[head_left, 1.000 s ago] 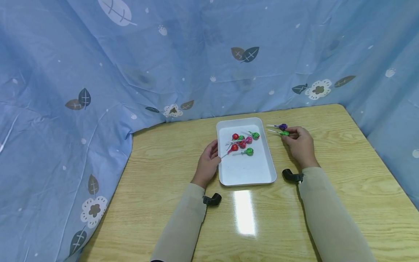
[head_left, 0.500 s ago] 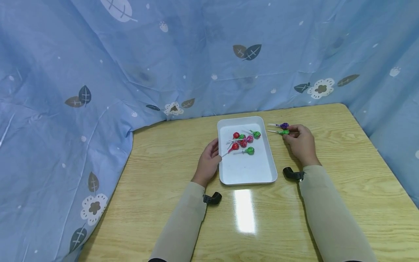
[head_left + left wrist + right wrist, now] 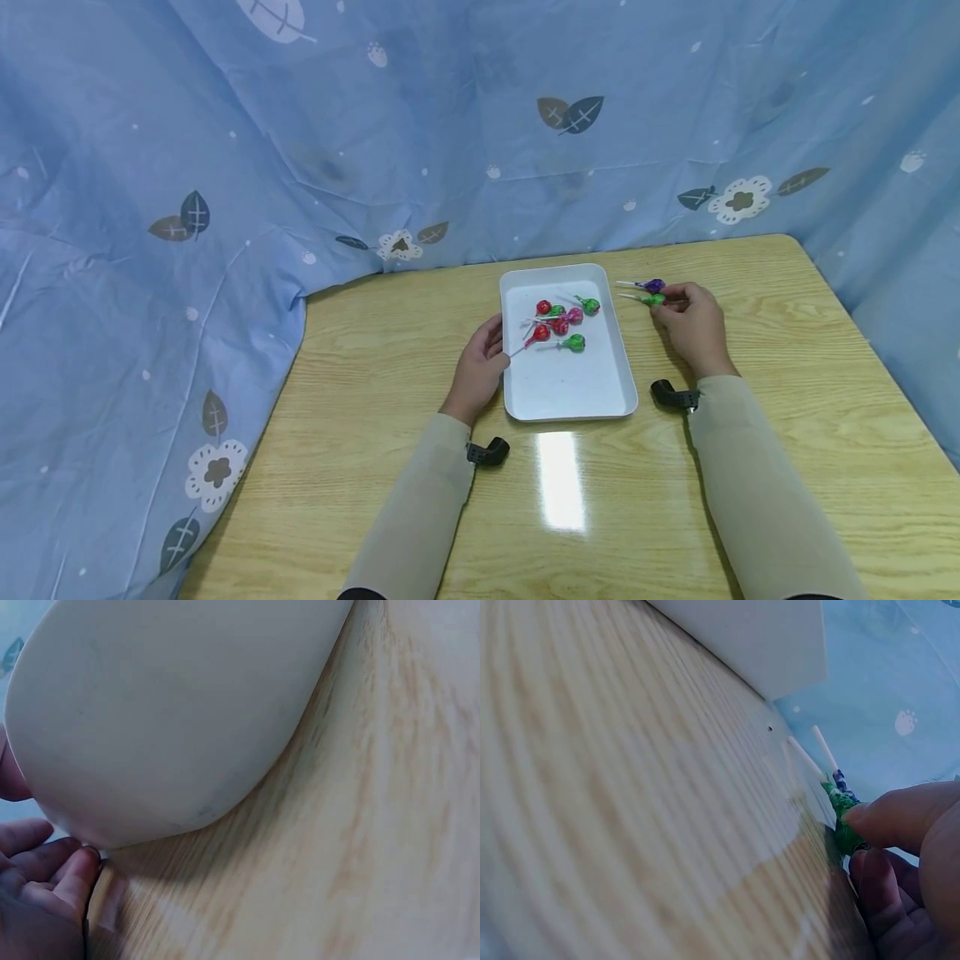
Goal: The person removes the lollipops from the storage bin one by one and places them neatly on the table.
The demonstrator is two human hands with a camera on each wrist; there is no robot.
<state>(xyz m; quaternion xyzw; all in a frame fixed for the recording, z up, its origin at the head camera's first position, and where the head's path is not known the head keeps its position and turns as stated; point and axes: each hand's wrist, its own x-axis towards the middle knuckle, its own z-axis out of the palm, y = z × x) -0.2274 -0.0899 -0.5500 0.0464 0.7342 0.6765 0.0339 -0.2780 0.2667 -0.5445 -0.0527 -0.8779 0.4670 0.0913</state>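
Note:
A white tray (image 3: 570, 387) stands on the wooden table with several red, green and pink lollipops (image 3: 573, 316) in its upper half. At its left rim, my left hand (image 3: 478, 371) holds the wall, thumb at the rim and fingers outside. The left wrist view shows the fingers low against the tray's side (image 3: 172, 705). Right of the tray, my right hand (image 3: 696, 329) pinches a green lollipop (image 3: 840, 802) by its wrapped head, between thumb and fingers. Close behind it lies a purple lollipop (image 3: 652, 286). Both sticks point left, toward the tray.
The wooden table (image 3: 375, 400) ends at the back against a blue patterned curtain (image 3: 420, 125), which also hangs at both sides. A bright reflection lies on the tabletop in front of the tray. Each sleeve carries a black wrist camera (image 3: 487, 452).
The head view has shifted slightly. Both hands keep their places, the left at the tray and the right on the green lollipop.

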